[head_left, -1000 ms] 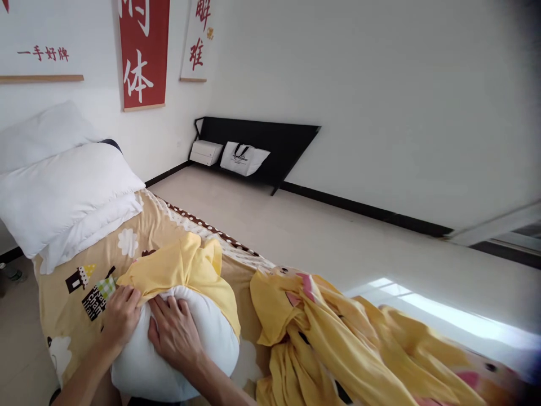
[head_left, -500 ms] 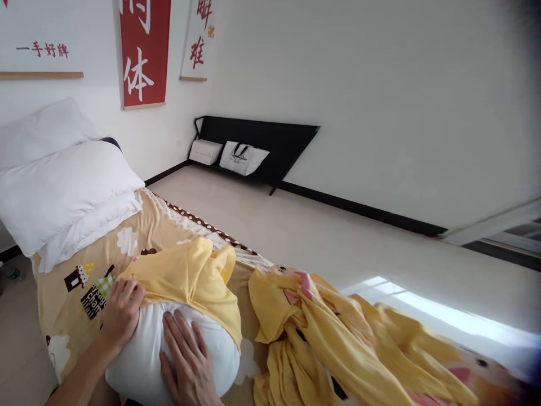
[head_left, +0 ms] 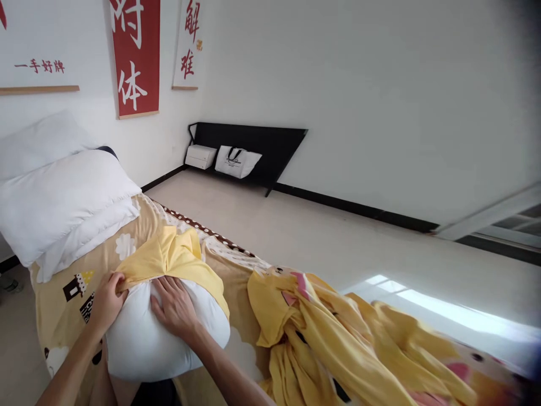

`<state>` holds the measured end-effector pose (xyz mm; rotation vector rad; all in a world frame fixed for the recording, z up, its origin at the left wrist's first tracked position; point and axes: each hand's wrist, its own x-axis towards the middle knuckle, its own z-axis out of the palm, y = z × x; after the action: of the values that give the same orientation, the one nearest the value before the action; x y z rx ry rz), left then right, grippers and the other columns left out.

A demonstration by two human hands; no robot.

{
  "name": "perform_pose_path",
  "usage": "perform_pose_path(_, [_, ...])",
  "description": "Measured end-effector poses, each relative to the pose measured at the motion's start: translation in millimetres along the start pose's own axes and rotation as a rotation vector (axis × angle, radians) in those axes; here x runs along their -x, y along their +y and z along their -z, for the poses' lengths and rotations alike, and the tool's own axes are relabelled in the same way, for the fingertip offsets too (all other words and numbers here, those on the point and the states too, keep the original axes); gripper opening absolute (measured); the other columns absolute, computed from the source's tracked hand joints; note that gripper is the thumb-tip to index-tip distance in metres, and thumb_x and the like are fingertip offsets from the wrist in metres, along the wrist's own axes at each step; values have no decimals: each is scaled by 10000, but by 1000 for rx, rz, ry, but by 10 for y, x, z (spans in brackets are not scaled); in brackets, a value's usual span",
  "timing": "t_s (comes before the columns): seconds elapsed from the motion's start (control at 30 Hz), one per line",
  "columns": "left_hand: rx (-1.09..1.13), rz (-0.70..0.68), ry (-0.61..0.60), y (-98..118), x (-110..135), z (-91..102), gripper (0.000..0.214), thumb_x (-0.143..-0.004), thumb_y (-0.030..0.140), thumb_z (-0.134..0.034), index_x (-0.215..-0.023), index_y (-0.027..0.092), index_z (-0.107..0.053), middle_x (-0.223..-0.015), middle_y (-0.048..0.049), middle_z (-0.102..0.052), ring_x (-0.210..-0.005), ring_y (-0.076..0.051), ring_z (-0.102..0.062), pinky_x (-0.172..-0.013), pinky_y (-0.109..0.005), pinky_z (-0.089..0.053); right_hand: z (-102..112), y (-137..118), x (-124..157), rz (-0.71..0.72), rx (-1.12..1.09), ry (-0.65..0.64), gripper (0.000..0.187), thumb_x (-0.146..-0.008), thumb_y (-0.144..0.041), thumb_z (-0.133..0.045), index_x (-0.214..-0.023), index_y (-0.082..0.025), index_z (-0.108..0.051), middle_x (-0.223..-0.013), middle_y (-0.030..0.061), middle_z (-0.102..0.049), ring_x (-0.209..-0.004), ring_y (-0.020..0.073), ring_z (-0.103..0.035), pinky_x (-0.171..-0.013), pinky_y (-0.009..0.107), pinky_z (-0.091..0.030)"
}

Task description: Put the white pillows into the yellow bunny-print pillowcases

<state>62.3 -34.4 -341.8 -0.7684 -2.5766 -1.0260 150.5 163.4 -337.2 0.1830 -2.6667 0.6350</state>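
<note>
A white pillow [head_left: 143, 338] lies on the bed in front of me, its far end partly inside a yellow pillowcase [head_left: 169, 259]. My left hand [head_left: 105, 299] pinches the pillowcase's open edge at the pillow's left side. My right hand [head_left: 173, 307] presses on the pillow's top, fingers curled at the edge of the yellow cloth, tucked slightly under it.
The bed has a tan cartoon-print sheet [head_left: 67, 316]. Two white pillows [head_left: 59, 197] are stacked at its head. A crumpled yellow cover [head_left: 338, 338] lies to the right. Beyond the bed are bare floor, a black low shelf [head_left: 253, 146] and a white bag [head_left: 236, 160].
My right hand slid forward from the pillow's middle up to the pillowcase edge. My left hand went from resting at the edge to pinching it. The view shifted slightly left.
</note>
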Motion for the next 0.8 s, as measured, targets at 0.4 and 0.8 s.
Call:
perform_pose_path(0.4, [836, 527, -343, -464, 673, 56, 734, -553, 739, -708, -1107, 257, -700, -1300, -122, -621, -1279, -382, -480, -1102, -518, -355, 334, -314, 207, 24, -54, 119, 393, -812, -263, -577, -1196, -193, -537, -1195, 88, -627, -1100, 255, -538, -968, 415, -425])
perform_pose_path(0.8, [637, 341, -111, 518, -197, -245, 354, -609, 432, -713, -795, 177, -553, -744, 0, -607, -724, -188, -551, -678, -299, -448, 574, 107, 95, 89, 224, 499, 316, -876, -189, -507, -1183, -156, -572, -1076, 110, -684, -1047, 251, -616, -950, 426, -485])
